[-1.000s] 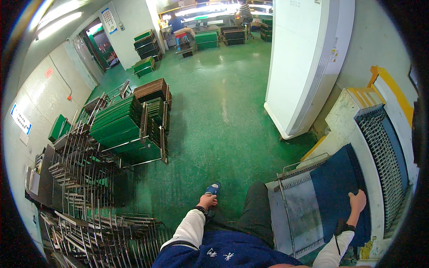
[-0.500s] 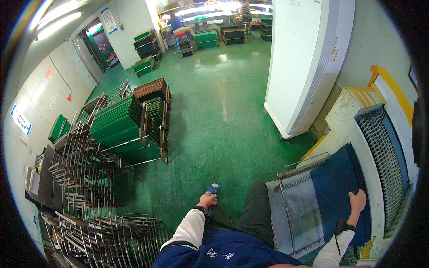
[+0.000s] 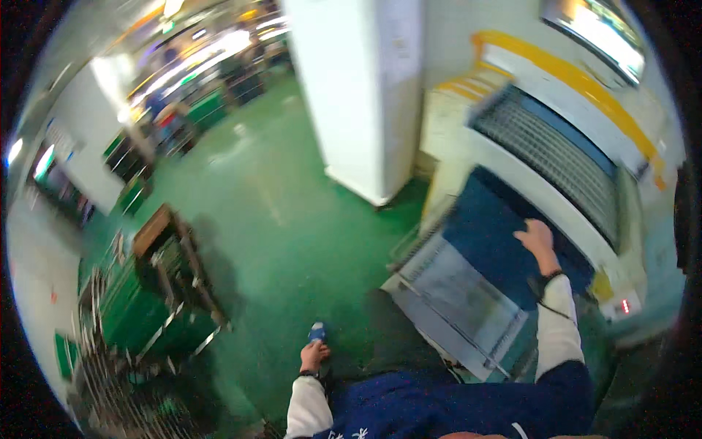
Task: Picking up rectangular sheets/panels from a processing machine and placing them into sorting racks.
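My right hand is over the dark blue sheet at the machine's front, thumb and fingers apart. I see nothing between them; whether they touch the sheet is unclear. The sheet covers the far part of a sloping tray with a pale, translucent surface and a metal bar along its near left side. My left hand hangs low before my body, above the floor. Its fingers are curled, with nothing visible in them. Just beyond it shows a blue slipper on my foot.
The machine has a ridged grille and yellow edging. A tall white cabinet stands beyond it. Racks of green boards and blurred metal frames line the left. A screen hangs at upper right.
My view has swung right, so the machine and tray sit nearer the middle and the racks farther left. My right hand stays over the blue sheet; my left stays low and curled.
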Demonstrator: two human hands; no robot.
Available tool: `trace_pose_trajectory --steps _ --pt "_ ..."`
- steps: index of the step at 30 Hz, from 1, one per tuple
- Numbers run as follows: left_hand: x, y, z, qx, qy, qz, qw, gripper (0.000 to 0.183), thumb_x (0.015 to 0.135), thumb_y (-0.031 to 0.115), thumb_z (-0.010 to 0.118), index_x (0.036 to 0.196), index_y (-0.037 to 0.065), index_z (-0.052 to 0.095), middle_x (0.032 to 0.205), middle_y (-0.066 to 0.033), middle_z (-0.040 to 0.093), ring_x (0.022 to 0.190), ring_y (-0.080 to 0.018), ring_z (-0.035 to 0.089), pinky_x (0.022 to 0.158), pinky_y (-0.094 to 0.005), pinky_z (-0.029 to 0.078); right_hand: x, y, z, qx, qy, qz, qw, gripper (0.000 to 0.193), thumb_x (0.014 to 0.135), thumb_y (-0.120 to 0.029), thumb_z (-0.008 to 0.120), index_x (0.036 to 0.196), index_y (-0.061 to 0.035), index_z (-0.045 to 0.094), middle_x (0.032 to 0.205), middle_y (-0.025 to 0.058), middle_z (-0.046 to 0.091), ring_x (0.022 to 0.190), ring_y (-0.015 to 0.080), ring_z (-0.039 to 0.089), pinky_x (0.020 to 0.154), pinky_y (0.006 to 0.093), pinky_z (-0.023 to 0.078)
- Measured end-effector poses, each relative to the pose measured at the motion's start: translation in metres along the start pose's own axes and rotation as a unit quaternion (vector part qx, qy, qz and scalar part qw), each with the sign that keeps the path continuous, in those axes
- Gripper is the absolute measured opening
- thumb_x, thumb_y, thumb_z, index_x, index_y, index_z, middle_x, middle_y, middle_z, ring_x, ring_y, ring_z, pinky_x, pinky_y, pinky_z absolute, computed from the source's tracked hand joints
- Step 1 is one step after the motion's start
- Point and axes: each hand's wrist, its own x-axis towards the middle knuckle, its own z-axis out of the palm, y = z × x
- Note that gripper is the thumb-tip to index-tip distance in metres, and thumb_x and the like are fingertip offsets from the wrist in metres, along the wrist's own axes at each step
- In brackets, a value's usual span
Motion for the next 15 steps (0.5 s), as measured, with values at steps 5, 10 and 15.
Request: trace_pose_trajectory --steps 5,10,15 --pt "0.015 0.003 -0.021 0.041 -0.001 -0.026 0.999 0.019 0.088 0.015 0.058 0.093 -0.003 0.055 0.077 -0.0127 0.061 0.059 -0.0234 0.063 0.05 -0.0318 0.053 -0.004 -0.023 -0.041 -0.021 0.054 -0.021 0.998 0.042 0.066 -0.036 0.071 0.092 -0.0033 0.067 0.092 0.0195 0.065 0.093 0.0368 0.06 0.081 0.0462 0.048" --pt "0.007 0.009 -0.01 0.036 0.012 -0.039 0.999 0.019 0.089 0.013 0.057 0.095 -0.004 0.054 0.076 -0.0137 0.061 0.059 -0.0245 0.063 0.049 -0.0323 0.053 -0.021 -0.032 -0.129 -0.038 0.071 0.014 0.997 0.044 0.067 -0.035 0.074 0.097 -0.0041 0.067 0.097 0.0194 0.064 0.096 0.0369 0.059 0.082 0.0455 0.048" --pt "0.014 0.013 -0.005 0.039 -0.029 -0.054 0.997 0.017 0.089 0.013 0.057 0.094 -0.004 0.054 0.079 -0.0164 0.063 0.063 -0.0289 0.065 0.049 -0.0344 0.054 -0.027 -0.037 -0.231 -0.103 0.163 -0.025 0.981 0.05 0.066 -0.033 0.075 0.105 -0.0042 0.066 0.104 0.0217 0.062 0.101 0.037 0.058 0.085 0.0441 0.046"
